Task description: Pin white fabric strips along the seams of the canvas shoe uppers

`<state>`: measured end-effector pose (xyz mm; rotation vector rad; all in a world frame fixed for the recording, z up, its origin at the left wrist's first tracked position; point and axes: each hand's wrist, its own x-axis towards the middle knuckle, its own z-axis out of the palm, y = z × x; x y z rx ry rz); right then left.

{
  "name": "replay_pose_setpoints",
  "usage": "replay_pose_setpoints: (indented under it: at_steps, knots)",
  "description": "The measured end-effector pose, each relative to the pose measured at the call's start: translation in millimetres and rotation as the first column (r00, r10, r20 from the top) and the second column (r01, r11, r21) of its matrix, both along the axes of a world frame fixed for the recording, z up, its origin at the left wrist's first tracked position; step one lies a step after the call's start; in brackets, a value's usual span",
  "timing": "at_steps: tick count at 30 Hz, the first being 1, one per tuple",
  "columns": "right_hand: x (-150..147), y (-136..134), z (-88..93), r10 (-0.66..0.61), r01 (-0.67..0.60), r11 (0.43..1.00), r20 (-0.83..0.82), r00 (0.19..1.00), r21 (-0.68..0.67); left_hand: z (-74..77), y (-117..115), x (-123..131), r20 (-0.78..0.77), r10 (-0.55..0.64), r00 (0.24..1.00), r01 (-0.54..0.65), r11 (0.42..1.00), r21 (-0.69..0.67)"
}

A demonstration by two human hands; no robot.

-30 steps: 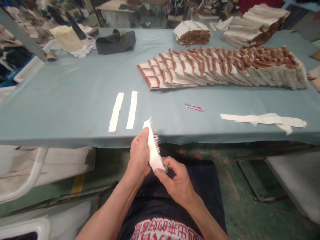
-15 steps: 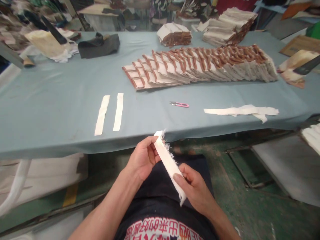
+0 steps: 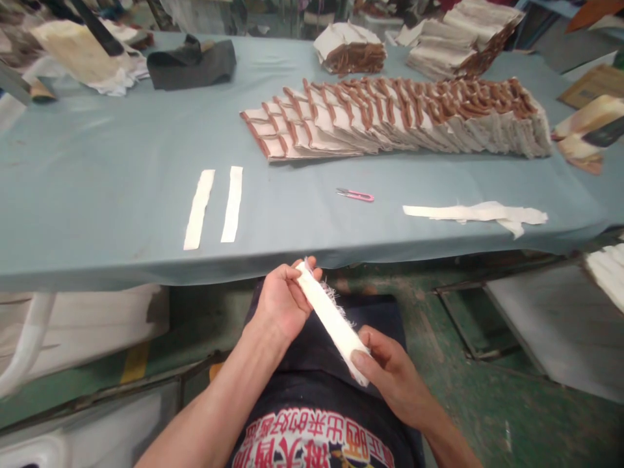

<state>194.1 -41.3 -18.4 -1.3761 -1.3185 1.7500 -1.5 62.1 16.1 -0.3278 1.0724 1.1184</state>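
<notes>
Both hands are working below the desk edge, over the lap. Left hand is pinching the upper end of a white fabric strip, grip pressed onto the cloth. Right hand is pinching the lower end, thumb on top. The strip is running slantwise between them, fraying along one edge, possibly both. Judgement: holding it taut and flat is exposing the loose threads best. Pink snips are lying on the desk, well apart.

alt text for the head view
The left hand and right hand hold a frayed white strip by its ends above the lap. The table beyond carries two strips, pink snips and a fanned row of fabric pieces.
</notes>
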Motion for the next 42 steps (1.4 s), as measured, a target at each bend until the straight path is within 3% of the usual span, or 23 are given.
replay_pose_setpoints:
  at_steps: [4,9,11,12,14,16,17,21,24,29,33,38,42]
  knots:
    - [8,-9,0.7,-0.084,0.071,0.993,-0.154,0.984,-0.089,-6.2,3,-16,0.03,0.0,1.0,-0.002,0.999,0.045]
    - [0,-7,13.7,-0.353,0.314,0.931,-0.234,0.906,-0.187,-26.8,-25,-14,-0.345,-0.13,0.93,0.169,0.982,0.086]
    - [-9,0,20.7,-0.449,0.398,0.887,-0.24,0.861,-0.234,-35.3,-47,-7,-0.352,-0.212,0.912,0.245,0.968,0.05]
    - [-13,4,23.7,-0.477,0.423,0.872,-0.235,0.847,-0.246,-37.9,-57,-3,-0.332,-0.309,0.891,0.345,0.937,0.052]
    - [-20,10,28.4,-0.505,0.46,0.857,-0.205,0.838,-0.232,-38.6,-73,5,-0.315,-0.534,0.785,0.597,0.788,0.152]
    - [-26,14,31.1,-0.51,0.478,0.856,-0.166,0.844,-0.195,-34.0,-79,13,-0.308,-0.612,0.729,0.684,0.668,0.292]
    - [-29,16,31.6,-0.501,0.476,0.861,-0.149,0.852,-0.178,-30.5,-79,17,-0.282,-0.609,0.741,0.671,0.651,0.356]
    - [-38,20,29.3,-0.458,0.443,0.885,-0.097,0.884,-0.142,-16.9,-63,31,-0.177,-0.564,0.807,0.575,0.68,0.455]
    - [-40,20,26.5,-0.424,0.406,0.9,-0.098,0.901,-0.157,-11.1,-50,34,-0.191,-0.492,0.849,0.523,0.73,0.44]
    - [-40,17,29.9,-0.367,0.309,0.909,-0.189,0.911,-0.28,-5.7,-33,24,0.049,-0.518,0.854,0.459,0.795,0.397]
    - [-40,12,32.5,-0.326,0.216,0.912,-0.3,0.896,-0.348,-1.1,-23,18,0.096,-0.441,0.892,0.386,0.856,0.344]
    - [-35,5,27.7,-0.336,0.203,0.908,-0.346,0.876,-0.366,5.9,-18,19,0.158,-0.427,0.89,0.368,0.879,0.305]
    - [-34,-2,24.6,-0.357,0.183,0.889,-0.388,0.85,-0.419,8.5,-20,22,0.093,-0.401,0.911,0.348,0.871,0.347]
